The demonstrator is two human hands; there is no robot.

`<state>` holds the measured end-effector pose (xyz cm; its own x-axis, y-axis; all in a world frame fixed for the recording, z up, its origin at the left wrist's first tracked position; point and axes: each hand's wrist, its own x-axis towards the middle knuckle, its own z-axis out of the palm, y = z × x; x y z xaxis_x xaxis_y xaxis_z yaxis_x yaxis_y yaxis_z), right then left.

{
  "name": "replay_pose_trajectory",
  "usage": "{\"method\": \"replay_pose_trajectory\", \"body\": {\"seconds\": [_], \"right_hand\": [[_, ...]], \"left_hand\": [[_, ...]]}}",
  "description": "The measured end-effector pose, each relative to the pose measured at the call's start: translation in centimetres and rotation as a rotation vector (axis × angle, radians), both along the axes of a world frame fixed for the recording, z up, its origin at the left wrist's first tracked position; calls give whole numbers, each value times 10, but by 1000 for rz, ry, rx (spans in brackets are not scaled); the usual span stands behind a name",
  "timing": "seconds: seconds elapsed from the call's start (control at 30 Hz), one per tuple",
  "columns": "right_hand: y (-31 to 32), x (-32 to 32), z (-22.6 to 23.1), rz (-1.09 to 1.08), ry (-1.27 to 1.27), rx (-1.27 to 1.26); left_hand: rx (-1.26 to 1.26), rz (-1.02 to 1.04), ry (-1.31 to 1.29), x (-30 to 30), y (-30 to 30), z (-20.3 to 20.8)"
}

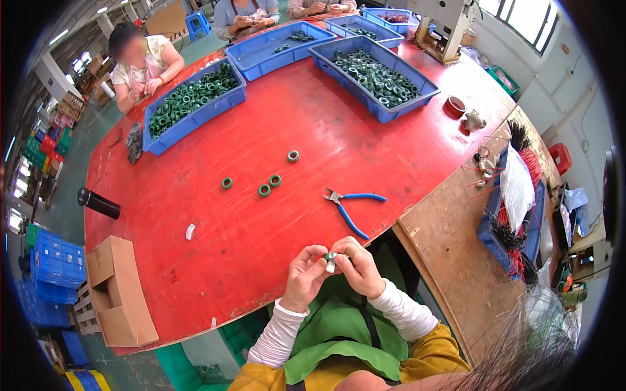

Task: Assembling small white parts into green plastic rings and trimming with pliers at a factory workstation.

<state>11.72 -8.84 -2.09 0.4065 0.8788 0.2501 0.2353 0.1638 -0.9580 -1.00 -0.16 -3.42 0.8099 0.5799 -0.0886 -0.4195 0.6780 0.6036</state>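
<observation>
Close to the table's front edge, my left hand [302,276] and my right hand [362,268] meet, fingers closed together around a small green ring [330,256]. Something white shows just below the ring, between the thumbs; whether it is a strip or a fingertip cover I cannot make out. Beyond my hands lie cutting pliers [343,203] with blue handles, jaws pointing left. Farther off on the red tabletop [215,260] are a pair of touching green rings [269,186], another green ring [227,183] and a greyish one [293,156].
Blue trays of green rings stand at the far left [195,133] and far right [385,116]. A cardboard box [134,293] and black cylinder [99,203] line the left edge. Rightward, a blue bin [486,234] holds wires. Other people sit across the table.
</observation>
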Motion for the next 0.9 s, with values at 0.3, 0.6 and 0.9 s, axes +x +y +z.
{"method": "replay_pose_trajectory", "body": {"seconds": [0.3, 0.6, 0.9], "right_hand": [[4, 16, 23, -80, -279, 121], [8, 13, 24, -70, -792, 264], [7, -8, 16, -310, -766, 266]], "left_hand": [[93, 28, 69, -6, 5, -1], [55, 98, 104, -3, 0, -3], [-203, 175, -25, 4, 1, -5]]}}
